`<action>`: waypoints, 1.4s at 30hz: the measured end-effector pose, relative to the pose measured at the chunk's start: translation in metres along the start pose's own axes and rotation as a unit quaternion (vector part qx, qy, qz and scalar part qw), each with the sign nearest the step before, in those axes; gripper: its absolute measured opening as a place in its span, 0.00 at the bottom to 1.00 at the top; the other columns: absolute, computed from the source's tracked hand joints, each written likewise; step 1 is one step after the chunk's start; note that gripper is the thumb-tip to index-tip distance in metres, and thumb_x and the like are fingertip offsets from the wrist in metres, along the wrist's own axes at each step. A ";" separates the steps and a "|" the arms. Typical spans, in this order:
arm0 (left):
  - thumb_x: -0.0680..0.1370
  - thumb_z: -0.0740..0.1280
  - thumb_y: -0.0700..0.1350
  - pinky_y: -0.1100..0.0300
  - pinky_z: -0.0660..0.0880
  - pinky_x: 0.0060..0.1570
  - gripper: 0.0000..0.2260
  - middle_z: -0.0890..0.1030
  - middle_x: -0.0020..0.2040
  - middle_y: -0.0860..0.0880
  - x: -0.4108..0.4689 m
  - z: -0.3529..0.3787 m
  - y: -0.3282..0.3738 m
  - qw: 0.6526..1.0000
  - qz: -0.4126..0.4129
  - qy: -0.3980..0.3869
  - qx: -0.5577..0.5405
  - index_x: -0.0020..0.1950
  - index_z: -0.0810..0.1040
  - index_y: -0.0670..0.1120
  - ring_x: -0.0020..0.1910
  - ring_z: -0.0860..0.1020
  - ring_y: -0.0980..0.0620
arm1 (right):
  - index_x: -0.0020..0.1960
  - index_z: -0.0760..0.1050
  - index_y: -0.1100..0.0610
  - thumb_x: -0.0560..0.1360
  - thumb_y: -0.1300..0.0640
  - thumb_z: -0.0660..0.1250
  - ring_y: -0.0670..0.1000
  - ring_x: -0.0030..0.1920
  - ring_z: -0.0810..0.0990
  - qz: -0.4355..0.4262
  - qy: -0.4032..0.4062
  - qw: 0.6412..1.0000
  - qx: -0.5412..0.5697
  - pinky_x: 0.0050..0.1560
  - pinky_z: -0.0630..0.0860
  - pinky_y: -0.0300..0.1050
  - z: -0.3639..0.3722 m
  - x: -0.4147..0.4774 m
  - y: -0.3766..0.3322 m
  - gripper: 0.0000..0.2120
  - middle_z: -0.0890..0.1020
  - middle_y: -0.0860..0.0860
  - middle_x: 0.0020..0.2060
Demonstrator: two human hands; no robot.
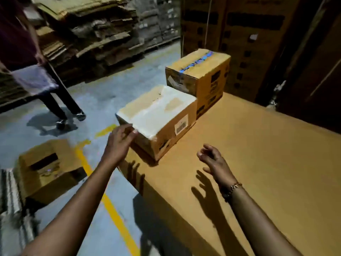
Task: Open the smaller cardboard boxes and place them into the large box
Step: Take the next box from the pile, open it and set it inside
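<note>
Large box top (249, 163) bare near right; two small boxes (158, 119) crowd far-left edge.

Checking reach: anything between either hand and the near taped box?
Nothing visible. The left hand is already at the corner of the near taped box. The right hand hovers open over bare cardboard surface, with a clear path to the box.

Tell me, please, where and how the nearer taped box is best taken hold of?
Probably by its two side walls, one hand each. The nearer taped box sits cornerwise at the big carton's edge; the left hand already touches its left corner, the right hand hovers open.
</note>
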State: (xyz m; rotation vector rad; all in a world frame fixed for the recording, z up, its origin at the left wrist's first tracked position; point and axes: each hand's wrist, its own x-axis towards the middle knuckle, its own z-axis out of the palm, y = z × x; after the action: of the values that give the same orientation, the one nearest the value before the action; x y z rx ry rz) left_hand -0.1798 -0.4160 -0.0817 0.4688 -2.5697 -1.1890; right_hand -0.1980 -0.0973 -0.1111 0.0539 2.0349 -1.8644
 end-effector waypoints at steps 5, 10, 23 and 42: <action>0.80 0.69 0.51 0.51 0.68 0.67 0.23 0.72 0.71 0.40 0.121 -0.020 -0.027 0.999 -0.036 -0.019 -0.004 0.72 0.74 0.42 0.69 0.73 0.41 | 0.78 0.58 0.45 0.76 0.43 0.69 0.55 0.74 0.68 0.034 0.042 0.998 0.032 0.71 0.67 0.61 0.073 0.074 -0.021 0.34 0.65 0.49 0.77; 0.76 0.69 0.60 0.53 0.67 0.65 0.21 0.78 0.63 0.46 0.175 -0.017 -0.045 0.987 -0.094 -0.118 -0.054 0.64 0.77 0.50 0.65 0.73 0.48 | 0.81 0.50 0.47 0.76 0.43 0.70 0.57 0.76 0.65 0.056 0.040 0.996 0.058 0.74 0.64 0.62 0.112 0.122 -0.033 0.42 0.62 0.52 0.79; 0.78 0.67 0.62 0.55 0.73 0.52 0.22 0.82 0.61 0.44 0.153 0.019 -0.028 0.967 -0.089 -0.238 -0.003 0.63 0.80 0.47 0.60 0.80 0.45 | 0.76 0.61 0.46 0.61 0.26 0.74 0.55 0.65 0.78 0.078 0.072 0.989 0.098 0.66 0.75 0.60 0.070 0.135 0.021 0.51 0.75 0.49 0.70; 0.59 0.68 0.80 0.45 0.75 0.63 0.51 0.78 0.70 0.46 -0.010 0.166 0.101 0.850 -0.077 -0.522 0.000 0.73 0.73 0.51 0.64 0.78 0.41 | 0.64 0.77 0.50 0.66 0.39 0.74 0.60 0.56 0.84 0.197 0.208 0.956 0.067 0.55 0.80 0.54 -0.122 -0.114 0.037 0.30 0.86 0.52 0.54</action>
State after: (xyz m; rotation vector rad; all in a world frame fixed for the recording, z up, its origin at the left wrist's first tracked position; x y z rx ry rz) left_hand -0.2504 -0.2369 -0.1087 -0.0346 -3.4405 -1.8787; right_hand -0.1121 0.0503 -0.1061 0.8904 1.9506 -1.8311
